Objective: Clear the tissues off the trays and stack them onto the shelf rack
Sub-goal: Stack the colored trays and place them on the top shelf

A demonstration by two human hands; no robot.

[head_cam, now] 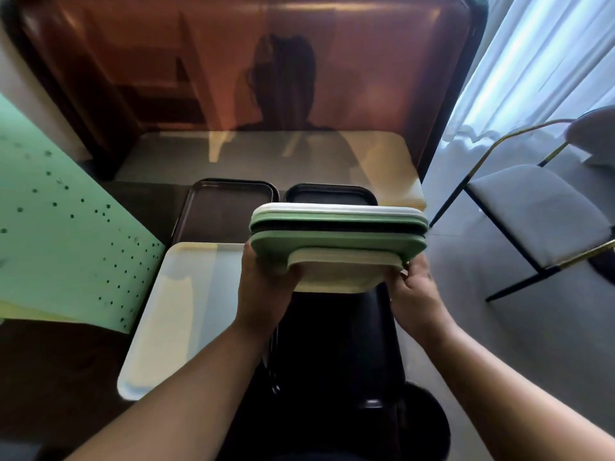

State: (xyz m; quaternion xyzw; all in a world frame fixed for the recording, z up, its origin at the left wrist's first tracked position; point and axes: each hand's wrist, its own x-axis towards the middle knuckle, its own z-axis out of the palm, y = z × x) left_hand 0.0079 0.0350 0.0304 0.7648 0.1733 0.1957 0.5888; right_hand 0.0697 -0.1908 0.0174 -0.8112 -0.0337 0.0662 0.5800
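I hold a stack of trays (339, 242) in the air at the middle of the head view; its layers are white, green, black and cream. My left hand (266, 287) grips the stack's left near corner from below. On the right near corner, my right hand (416, 287) holds it the same way. Under and behind the stack lie other trays: a dark brown tray (219, 211), a black tray (329, 194) and a white tray (173, 314) at the left. No tissues are visible.
A big brown tray-like panel (233, 68) stands upright at the back. A green dotted sheet (66, 234) leans at the left. A grey chair (539, 207) and white curtains (549, 61) are on the right. A round dark bin (422, 424) sits below.
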